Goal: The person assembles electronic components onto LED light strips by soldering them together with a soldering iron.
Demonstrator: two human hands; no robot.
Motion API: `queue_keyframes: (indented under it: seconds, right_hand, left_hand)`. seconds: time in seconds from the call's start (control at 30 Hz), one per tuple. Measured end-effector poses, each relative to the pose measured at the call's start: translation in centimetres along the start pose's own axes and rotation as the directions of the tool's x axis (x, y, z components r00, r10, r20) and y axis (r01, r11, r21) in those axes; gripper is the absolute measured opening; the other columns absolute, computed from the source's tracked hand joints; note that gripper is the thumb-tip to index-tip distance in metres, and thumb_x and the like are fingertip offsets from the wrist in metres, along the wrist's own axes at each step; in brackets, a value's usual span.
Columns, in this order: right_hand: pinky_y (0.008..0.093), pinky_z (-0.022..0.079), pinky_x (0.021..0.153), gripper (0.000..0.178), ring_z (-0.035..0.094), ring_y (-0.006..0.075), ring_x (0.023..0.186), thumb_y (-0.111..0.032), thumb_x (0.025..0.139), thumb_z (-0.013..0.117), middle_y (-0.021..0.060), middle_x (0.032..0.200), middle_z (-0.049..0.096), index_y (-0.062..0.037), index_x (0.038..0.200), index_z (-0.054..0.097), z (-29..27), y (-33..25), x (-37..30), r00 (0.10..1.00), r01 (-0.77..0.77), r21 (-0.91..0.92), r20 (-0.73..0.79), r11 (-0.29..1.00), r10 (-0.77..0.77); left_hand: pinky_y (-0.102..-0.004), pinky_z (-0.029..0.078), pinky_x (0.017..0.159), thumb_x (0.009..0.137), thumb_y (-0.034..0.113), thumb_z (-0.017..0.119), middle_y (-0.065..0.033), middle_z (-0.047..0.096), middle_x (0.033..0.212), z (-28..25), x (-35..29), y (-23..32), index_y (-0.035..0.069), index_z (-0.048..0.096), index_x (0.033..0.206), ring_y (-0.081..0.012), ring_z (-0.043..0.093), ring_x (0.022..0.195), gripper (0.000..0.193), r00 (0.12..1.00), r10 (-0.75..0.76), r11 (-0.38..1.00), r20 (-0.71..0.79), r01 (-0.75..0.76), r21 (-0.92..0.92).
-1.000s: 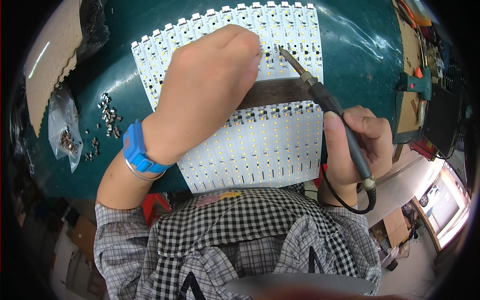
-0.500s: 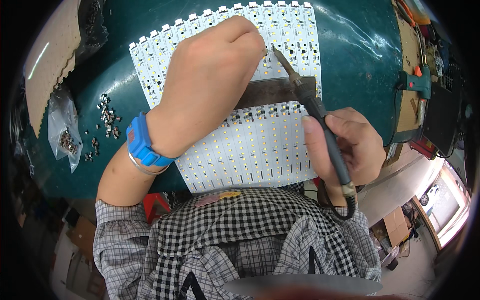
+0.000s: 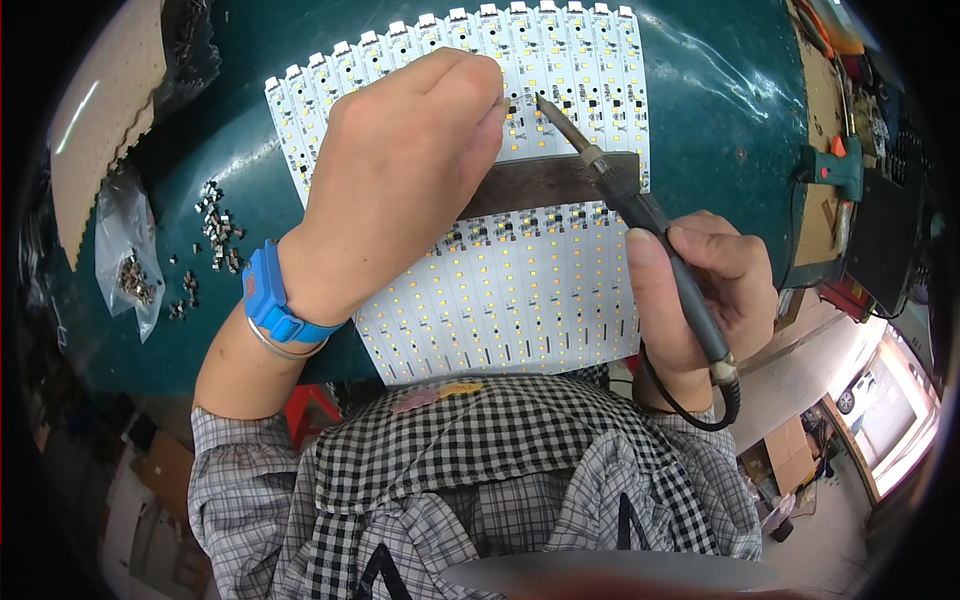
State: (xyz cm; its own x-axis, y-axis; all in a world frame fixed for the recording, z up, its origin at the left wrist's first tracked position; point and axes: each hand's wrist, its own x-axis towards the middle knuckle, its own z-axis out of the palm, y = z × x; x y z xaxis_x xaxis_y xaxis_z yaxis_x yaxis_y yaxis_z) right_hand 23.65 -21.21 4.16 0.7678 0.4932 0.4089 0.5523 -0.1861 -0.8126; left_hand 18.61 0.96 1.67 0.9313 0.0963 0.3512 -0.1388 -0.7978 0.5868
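Logged from my remote station, left to right about the dark bar [image 3: 560, 182]: clear bag [image 3: 115, 230], well left; loose small components [image 3: 218, 234], left, nearer; left hand [image 3: 415, 150], curled closed over the bar's left part, fingertips hidden, so I cannot tell what it pinches; white LED strips [image 3: 515, 290], ranked beyond and before the bar; soldering iron [image 3: 645, 210], tip beyond the bar, now shifted leftward across the strips, so work, I judge, moves left; right hand [image 3: 738, 285], gripping the iron, right of the bar.

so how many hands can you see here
2: the left hand is over the white light boards, its fingertips mostly hidden; the right hand grips the soldering iron on the right. No other hand shows.
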Motion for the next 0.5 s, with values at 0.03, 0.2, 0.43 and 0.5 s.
queue_keyframes:
  seconds: [0.03, 0.2, 0.43, 0.5]
  right_hand:
    - [0.0203, 0.036, 0.038, 0.031, 0.056, 0.0083, 0.049, 0.0, 0.071, 0.083, 0.0113, 0.065, 0.064, 0.0002, 0.084, 0.056, 0.07, -0.05, 0.09, 1.0, 0.0, -0.003, 0.001, 1.0, 0.0]
    - [0.0204, 0.036, 0.038, 0.03, 0.058, 0.0093, 0.049, -0.004, 0.072, 0.084, 0.0109, 0.065, 0.065, -0.0018, 0.082, 0.055, 0.15, -0.17, 0.36, 1.0, -0.019, -0.072, 0.023, 0.997, 0.021]
    - [0.0219, 0.042, 0.04, 0.032, 0.06, 0.013, 0.049, -0.005, 0.069, 0.086, 0.0103, 0.065, 0.065, -0.0019, 0.081, 0.056, 0.65, -0.05, 0.17, 1.0, 0.0, -0.069, 0.018, 0.998, 0.002]
    - [0.0249, 0.047, 0.044, 0.033, 0.062, 0.0174, 0.051, -0.004, 0.067, 0.087, 0.0102, 0.065, 0.064, -0.0019, 0.08, 0.057, 0.76, -0.61, 0.15, 0.999, -0.025, -0.092, 0.033, 0.995, 0.028]
  left_hand:
    - [-0.0376, 0.052, 0.058, 0.078, 0.004, 0.067, -0.0103, 0.061, 0.079, 0.05, 0.04, -0.02, 0.004, 0.057, 0.085, -0.0297, 0.063, 0.068, 0.013, 1.0, 0.008, 1.0, 0.0, -0.008, -0.003]
    - [-0.0334, 0.053, 0.06, 0.079, 0.003, 0.069, -0.0097, 0.066, 0.086, -0.01, 0.25, 0.02, 0.003, 0.06, 0.086, -0.0264, 0.066, 0.071, 0.011, 1.0, 0.017, 0.999, 0.004, -0.017, 0.028]
    - [-0.0286, 0.054, 0.063, 0.079, 0.002, 0.071, -0.0075, 0.069, 0.092, 0.16, 0.24, -0.22, 0.002, 0.065, 0.086, -0.0227, 0.068, 0.073, 0.009, 1.0, 0.019, 0.998, 0.016, -0.02, 0.064]
    - [-0.0286, 0.054, 0.063, 0.078, 0.002, 0.072, -0.0069, 0.069, 0.091, 0.24, 0.3, -0.25, 0.002, 0.065, 0.085, -0.0225, 0.067, 0.073, 0.009, 1.0, 0.026, 0.998, 0.014, -0.027, 0.062]
